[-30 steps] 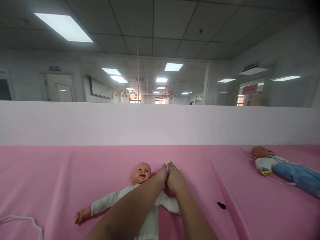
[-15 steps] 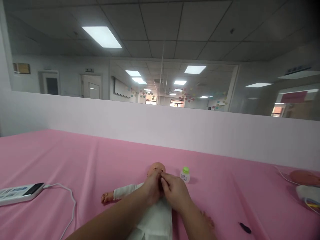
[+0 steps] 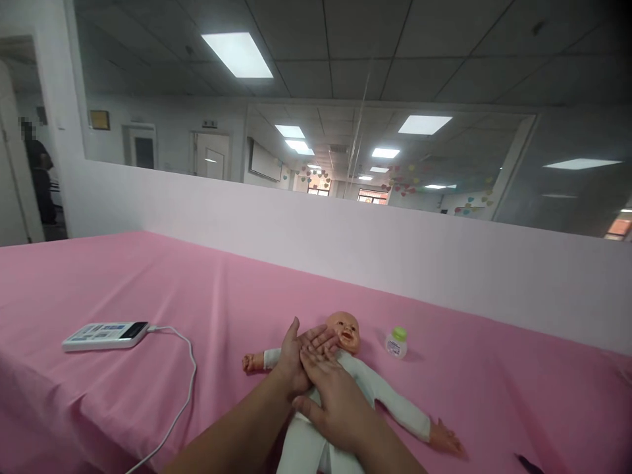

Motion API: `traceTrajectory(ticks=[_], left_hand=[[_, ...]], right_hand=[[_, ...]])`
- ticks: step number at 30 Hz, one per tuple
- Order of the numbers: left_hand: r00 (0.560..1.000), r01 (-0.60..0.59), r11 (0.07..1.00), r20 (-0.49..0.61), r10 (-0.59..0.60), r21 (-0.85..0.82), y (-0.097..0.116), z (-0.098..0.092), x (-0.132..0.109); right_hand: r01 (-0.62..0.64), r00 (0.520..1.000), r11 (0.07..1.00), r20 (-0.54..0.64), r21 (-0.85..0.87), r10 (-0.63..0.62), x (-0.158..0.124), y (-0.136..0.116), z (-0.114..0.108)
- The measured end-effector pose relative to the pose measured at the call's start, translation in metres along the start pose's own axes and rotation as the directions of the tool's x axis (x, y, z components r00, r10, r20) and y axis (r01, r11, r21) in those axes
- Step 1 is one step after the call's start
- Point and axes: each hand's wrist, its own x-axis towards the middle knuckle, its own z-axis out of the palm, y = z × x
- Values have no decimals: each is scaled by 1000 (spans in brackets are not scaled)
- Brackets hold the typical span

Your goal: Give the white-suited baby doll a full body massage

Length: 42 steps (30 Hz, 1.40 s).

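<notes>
A baby doll in a white suit lies on its back on the pink cloth, arms spread and head away from me. Above its chest, my left hand is turned palm up with the fingers stretched out. My right hand lies flat across the left palm, its fingers extended and thumb apart. Neither hand holds an object. Both cover part of the doll's chest and one shoulder. Right of the doll's head stands a small clear bottle with a green cap.
A white device with a cable lies on the left of the pink cloth. A dark object is cut off at the lower right. Behind stands a low white wall with glass above. A person is in the far left doorway.
My hands have moved from the doll's face down to its chest. They were closed together and are now spread flat, palm to palm. The view has turned left.
</notes>
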Motion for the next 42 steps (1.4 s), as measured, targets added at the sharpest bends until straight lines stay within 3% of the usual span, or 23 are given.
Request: traceTrajectory(ticks=[7,12,16,20,24,30,36,42], left_hand=[[997,51,998,61,-53,35,3,2,-1],[998,30,995,45,-35,98,10,1,-1],[998,-23,998,62,19,59,12,4,-4],[985,55,998,163,-59,27,5,3,-7],[970,139,990,194,-144,38,-2,2,-8],[980,92,993,167,-104,76,2,7,-10],[983,-3,998,183,-10,70,9,5,-9],[957,42,998,285,-52,43,5,-2,-2]], right_hand=[[-164,984,984,60,-72,169,10,0,-3],[-278,958,957,49,-83,282,-1,-11,-2],[-258,963,965,90,40,254,-17,-34,-4],[-256,967,958,43,126,253,-19,-48,-2],[-238,971,969,34,74,236,-7,-39,2],[-324,945,946,40,-29,325,-2,-15,-2],[-291,949,957,136,14,286,-24,-36,-6],[-185,976,982,120,29,180,-26,-50,-1]])
